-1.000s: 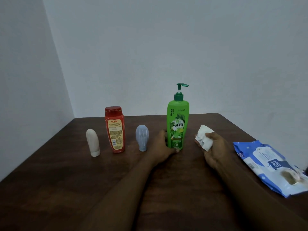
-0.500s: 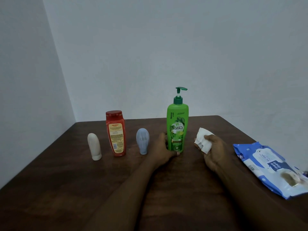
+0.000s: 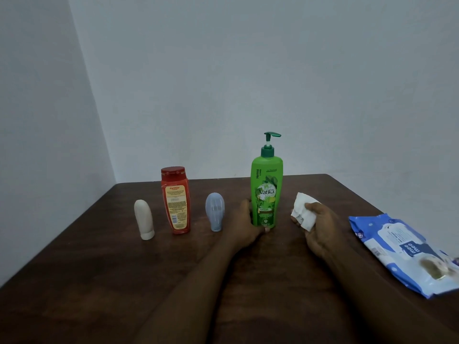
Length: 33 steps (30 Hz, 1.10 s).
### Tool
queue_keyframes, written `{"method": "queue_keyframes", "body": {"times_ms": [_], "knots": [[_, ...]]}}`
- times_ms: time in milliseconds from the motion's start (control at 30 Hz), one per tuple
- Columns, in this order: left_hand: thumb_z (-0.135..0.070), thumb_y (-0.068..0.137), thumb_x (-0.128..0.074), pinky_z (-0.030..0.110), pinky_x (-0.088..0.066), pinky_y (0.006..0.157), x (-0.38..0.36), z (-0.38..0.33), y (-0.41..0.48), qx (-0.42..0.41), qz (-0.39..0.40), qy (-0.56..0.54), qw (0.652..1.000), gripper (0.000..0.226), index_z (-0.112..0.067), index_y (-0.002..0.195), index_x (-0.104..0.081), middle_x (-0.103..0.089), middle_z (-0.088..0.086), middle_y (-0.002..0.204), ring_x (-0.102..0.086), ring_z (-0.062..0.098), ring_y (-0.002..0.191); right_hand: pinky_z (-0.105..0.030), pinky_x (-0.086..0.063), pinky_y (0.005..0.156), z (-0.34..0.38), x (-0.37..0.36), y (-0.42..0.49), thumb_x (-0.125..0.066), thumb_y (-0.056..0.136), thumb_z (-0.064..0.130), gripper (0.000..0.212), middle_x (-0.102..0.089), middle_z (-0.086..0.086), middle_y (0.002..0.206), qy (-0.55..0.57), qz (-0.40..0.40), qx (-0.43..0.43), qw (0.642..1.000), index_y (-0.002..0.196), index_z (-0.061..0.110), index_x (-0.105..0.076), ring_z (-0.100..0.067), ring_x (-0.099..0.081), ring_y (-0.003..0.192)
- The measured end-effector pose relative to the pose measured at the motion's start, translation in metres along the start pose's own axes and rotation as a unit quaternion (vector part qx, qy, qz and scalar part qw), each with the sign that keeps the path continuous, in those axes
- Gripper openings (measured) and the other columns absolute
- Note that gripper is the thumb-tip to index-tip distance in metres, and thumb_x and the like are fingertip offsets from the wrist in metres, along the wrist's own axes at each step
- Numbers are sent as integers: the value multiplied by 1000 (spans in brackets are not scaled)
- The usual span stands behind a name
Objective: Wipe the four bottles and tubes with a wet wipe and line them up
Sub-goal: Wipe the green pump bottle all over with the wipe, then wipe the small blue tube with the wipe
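Observation:
Four items stand in a row on the dark wooden table (image 3: 99, 281): a white tube (image 3: 144, 219) at the left, a red bottle (image 3: 175, 199), a grey-blue tube (image 3: 215, 211), and a tall green pump bottle (image 3: 267, 189). My left hand (image 3: 244, 225) grips the green bottle's base, fingers curled round its lower left side. To the right of that bottle, my right hand (image 3: 320, 227) holds a crumpled white wet wipe (image 3: 303, 211), apart from the bottle.
A blue wet-wipe pack (image 3: 402, 249) lies near the table's right edge. White walls meet in a corner behind the table, close to the row of items.
The view has tilted up slightly, so everything sits a little lower in frame. Both hands keep their holds; the green bottle and wipe stay where they were.

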State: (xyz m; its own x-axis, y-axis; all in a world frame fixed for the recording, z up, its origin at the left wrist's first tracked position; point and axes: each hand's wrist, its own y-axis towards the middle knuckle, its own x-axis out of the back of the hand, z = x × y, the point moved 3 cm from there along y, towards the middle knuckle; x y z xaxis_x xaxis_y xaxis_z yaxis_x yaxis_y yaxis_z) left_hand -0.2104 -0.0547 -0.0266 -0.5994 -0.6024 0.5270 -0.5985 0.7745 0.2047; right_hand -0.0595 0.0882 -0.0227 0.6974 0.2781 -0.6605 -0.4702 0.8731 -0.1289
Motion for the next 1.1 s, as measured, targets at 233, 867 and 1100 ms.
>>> {"method": "queue_keyframes", "body": {"times_ms": [233,867,1100], "knots": [[-38,67,-91,44,-57,100,4,-1,-1,5,-30,32,999,84,-29,138,-46,-68,-6,131,-65,16,118,-36,-61,58,4,-3,-6,-53,94,-1,16,-68,-17,100,-11,13,9,1000,105,4,-63,-29,-67,80],[-24,83,-84,41,-61,79,49,3,-98,123,-208,-89,966,36,-25,100,-51,-62,4,98,-64,19,81,-33,-61,52,-3,5,5,-63,91,9,43,-68,-24,114,-39,-8,17,999,133,-2,-58,-29,-71,77],[-15,94,-76,31,-61,59,71,2,-79,264,-130,-178,939,52,-17,129,-38,-76,15,95,-69,16,57,-34,-60,53,-3,10,10,-66,88,13,44,-67,-25,120,-54,-21,19,998,129,0,-59,-32,-67,84]]}}
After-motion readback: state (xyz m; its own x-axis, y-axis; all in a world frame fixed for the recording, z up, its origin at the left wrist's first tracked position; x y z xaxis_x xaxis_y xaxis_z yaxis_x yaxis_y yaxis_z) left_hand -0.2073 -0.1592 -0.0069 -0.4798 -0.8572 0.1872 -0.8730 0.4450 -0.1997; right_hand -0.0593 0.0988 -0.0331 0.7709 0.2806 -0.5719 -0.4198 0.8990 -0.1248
